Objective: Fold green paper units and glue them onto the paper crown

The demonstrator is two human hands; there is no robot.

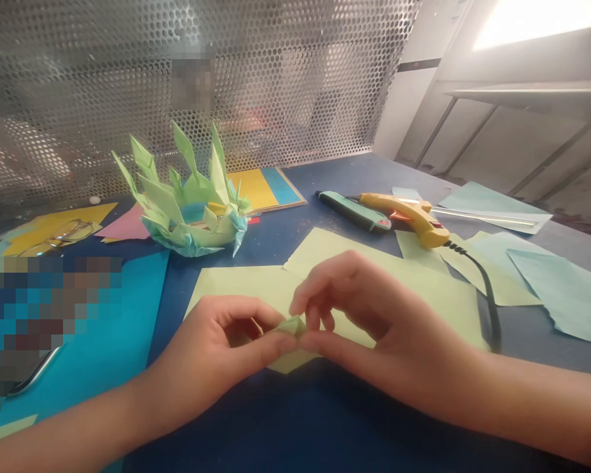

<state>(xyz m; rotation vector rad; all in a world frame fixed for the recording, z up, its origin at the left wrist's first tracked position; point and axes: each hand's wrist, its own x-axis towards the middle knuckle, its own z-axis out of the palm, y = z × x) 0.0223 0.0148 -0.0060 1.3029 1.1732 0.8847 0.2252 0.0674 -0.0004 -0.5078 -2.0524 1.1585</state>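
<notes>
Between my fingertips is a small folded piece of light green paper. My left hand pinches it from the left, thumb in front and fingers curled behind. At its right end, my right hand grips with thumb and curled fingers, its index finger arched above; the exact contact is partly hidden. Light green paper sheets lie flat beneath and beyond both hands. Behind my left hand stands a ring of folded green paper spikes with crumpled blue paper around its base.
Right of centre lie a green-handled cutter and a yellow glue gun with a black cord. Pale blue sheets cover the right side. Glasses and a bright blue sheet are left. A perforated metal panel borders the back.
</notes>
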